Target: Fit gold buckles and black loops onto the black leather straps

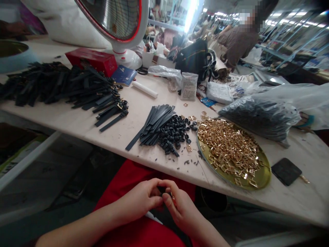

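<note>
My left hand (146,197) and my right hand (181,202) meet above my lap, below the table's front edge. Both are closed with fingertips together around a small dark strap (161,189), mostly hidden by the fingers. A gold glint, perhaps a buckle, shows at the right hand's fingers. Beyond the hands lie a fan of flat dark straps (156,121) and a heap of small black loops (173,133). To their right, a round gold-coloured tray (264,175) holds a pile of gold buckles (231,147).
Straps with buckles (64,84) are heaped at left, before a red box (92,61) and a fan (115,20). A white roll (145,89) lies mid-table. At right are a filled plastic bag (262,113) and a black square (286,171). A person (235,41) is behind.
</note>
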Demonstrator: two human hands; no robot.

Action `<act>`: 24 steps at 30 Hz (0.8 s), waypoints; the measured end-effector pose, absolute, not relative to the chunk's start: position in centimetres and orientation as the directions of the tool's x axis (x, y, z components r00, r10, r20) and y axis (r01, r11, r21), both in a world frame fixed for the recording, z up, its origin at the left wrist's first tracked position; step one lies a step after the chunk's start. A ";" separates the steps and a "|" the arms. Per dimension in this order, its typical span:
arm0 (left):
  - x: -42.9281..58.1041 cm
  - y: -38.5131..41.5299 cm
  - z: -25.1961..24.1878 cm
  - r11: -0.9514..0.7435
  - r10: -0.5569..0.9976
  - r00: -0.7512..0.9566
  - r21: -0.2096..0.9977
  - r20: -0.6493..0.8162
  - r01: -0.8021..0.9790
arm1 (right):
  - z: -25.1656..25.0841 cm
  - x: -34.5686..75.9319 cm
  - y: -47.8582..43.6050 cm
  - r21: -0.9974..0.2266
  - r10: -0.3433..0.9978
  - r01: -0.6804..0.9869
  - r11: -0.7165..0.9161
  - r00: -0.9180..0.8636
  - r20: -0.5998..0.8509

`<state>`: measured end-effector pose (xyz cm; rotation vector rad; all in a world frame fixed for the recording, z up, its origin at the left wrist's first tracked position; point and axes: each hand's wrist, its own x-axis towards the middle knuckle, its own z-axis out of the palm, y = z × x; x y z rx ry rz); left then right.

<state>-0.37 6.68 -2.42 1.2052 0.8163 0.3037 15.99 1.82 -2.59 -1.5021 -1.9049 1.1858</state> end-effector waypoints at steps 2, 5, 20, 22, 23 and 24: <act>-0.5 7.1 -2.6 0.288 0.674 0.624 0.918 -0.396 0.271 | -3.0 15.6 3.0 -0.824 0.933 0.566 0.032 -0.312 -0.178; -1.2 8.3 -2.4 0.199 0.750 0.538 0.907 -0.384 0.370 | -3.2 14.5 5.7 -0.846 0.934 0.533 0.011 -0.308 -0.182; -3.9 13.7 0.4 0.296 0.558 0.683 0.882 -0.471 0.367 | -1.7 14.1 10.4 -0.823 0.908 0.534 0.193 -0.415 -0.056; -3.6 13.5 0.6 0.233 0.570 0.683 0.887 -0.457 0.399 | -1.8 13.8 10.6 -0.836 0.887 0.513 0.197 -0.456 -0.071; -3.6 13.5 0.6 0.194 0.573 0.686 0.887 -0.449 0.418 | -1.8 13.5 10.8 -0.847 0.884 0.498 0.187 -0.462 -0.076; -3.7 13.6 0.6 0.132 0.588 0.686 0.888 -0.428 0.441 | -2.0 13.2 11.0 -0.859 0.888 0.485 0.166 -0.452 -0.083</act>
